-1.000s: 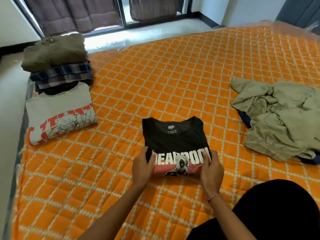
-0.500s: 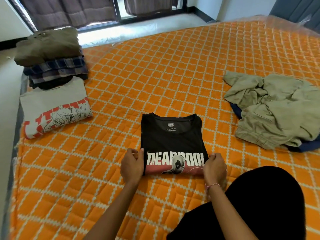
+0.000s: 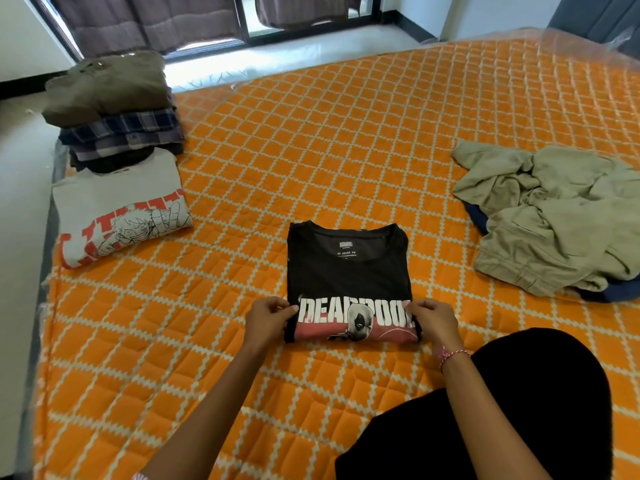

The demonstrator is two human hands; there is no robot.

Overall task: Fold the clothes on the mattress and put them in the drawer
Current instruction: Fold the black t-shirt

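**Black tee gripped at its near corners**

Orange quilted mattress (image 3: pixel 242 168) fills the view. At its middle the folded black tee (image 3: pixel 348 271) lies flat, pinched at its near edge by the left hand (image 3: pixel 268 320) and right hand (image 3: pixel 434 322). A white tee (image 3: pixel 114 202) and a folded stack (image 3: pixel 114 109) are seen far left, crumpled khaki clothes (image 3: pixel 554 216) right.

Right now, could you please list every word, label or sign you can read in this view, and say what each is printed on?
"DEADPOOL": white capitals across the folded black T-shirt, its last letter partly under the right hand.
Neck label inside that shirt's collar: too small to read.
Red lettering on the folded white cartoon-print T-shirt: cut off by the fold, unreadable.
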